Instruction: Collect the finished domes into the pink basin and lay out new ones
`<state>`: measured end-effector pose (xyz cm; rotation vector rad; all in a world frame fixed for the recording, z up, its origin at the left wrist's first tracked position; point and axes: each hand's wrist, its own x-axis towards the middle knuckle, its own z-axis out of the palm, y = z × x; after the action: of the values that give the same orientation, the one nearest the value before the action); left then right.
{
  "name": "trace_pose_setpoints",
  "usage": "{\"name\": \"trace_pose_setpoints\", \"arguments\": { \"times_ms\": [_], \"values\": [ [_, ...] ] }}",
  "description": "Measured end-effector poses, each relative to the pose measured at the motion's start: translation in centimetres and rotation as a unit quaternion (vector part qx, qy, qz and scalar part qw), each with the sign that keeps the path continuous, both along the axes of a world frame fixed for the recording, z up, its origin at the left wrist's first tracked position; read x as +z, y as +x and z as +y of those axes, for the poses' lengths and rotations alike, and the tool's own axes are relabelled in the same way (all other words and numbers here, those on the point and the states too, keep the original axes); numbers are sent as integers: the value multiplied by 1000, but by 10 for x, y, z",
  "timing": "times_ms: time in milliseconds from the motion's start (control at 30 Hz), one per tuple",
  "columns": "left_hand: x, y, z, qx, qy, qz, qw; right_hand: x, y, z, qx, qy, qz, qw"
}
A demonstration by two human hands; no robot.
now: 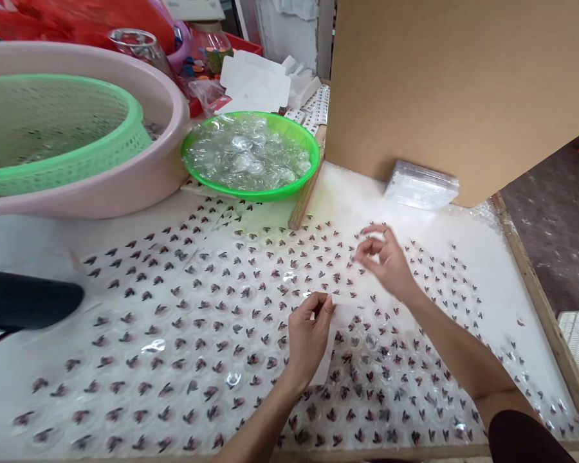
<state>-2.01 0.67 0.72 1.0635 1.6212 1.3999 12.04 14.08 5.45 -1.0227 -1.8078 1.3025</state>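
Note:
Between its thumb and fingers my left hand [311, 337] pinches a white paper sheet [324, 366], which hangs down over the table. My right hand [385, 260] hovers above the table, farther forward and to the right. Its thumb and index finger curl close together, and whatever they hold, if anything, is too small to make out. Beneath both hands lie many clear round plastic pieces [233, 379], set out in rows. Most bear a small dark-and-pinkish printed figure [192, 444] near the middle.
A bright green bowl [275, 191] holds a heap of clear plastic discs [248, 151]. Left of it stands a large pink basin [168, 173] with a pale green basket [132, 138]. A black cylindrical object [33, 299] juts in at left. Clear plastic boxes [422, 185] lean by a cardboard sheet [444, 83].

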Motion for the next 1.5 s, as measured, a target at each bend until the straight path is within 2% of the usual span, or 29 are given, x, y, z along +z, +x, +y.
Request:
{"name": "trace_pose_setpoints", "arguments": {
  "times_ms": [67,133,200,300,433,500,567,667,733,767,833,933,1033,1200,1400,1500],
  "values": [
    [1,0,0,-10,1,-2,1000,-9,2,46,-79,42,1,996],
    [3,0,0,-16,-1,-1,1000,-24,4,91,-129,29,-30,991],
    [3,-1,0,-18,-3,1,1000,-41,3,125,-145,2,-82,986],
    [4,-2,-1,-14,-3,5,1000,-61,-2,146,-142,-14,-132,981],
    [5,-2,-2,-21,-6,-3,1000,-73,-9,146,-129,13,-205,970],
    [7,-1,-2,-24,-9,-12,1000,-73,-11,144,-112,56,-271,954],
    [7,-1,-2,-28,-13,-20,999,-70,-14,143,-90,125,-355,922],
    [7,0,-2,-30,-15,-27,999,-63,-18,144,-77,222,-458,857],
    [6,0,-2,-29,-13,-30,999,-59,-21,147,-94,250,-470,841],
    [5,1,-2,-29,-13,-30,999,-58,-24,149,-103,250,-458,847],
    [4,1,-3,-32,-12,-29,999,-58,-29,154,-110,215,-412,879],
    [4,1,-3,-33,-12,-27,999,-61,-38,163,-89,103,-343,929],
    [4,1,-3,-31,-15,-30,999,-66,-47,170,-93,51,-314,943],
    [3,1,-3,-37,-15,-30,999,-68,-56,172,-84,72,-350,930],
    [2,1,-2,-34,-13,-24,999,-65,-62,167,-70,144,-446,881],
    [-2,1,-1,-34,-14,-18,999,-60,-65,169,-77,126,-462,874]
  ]
}}
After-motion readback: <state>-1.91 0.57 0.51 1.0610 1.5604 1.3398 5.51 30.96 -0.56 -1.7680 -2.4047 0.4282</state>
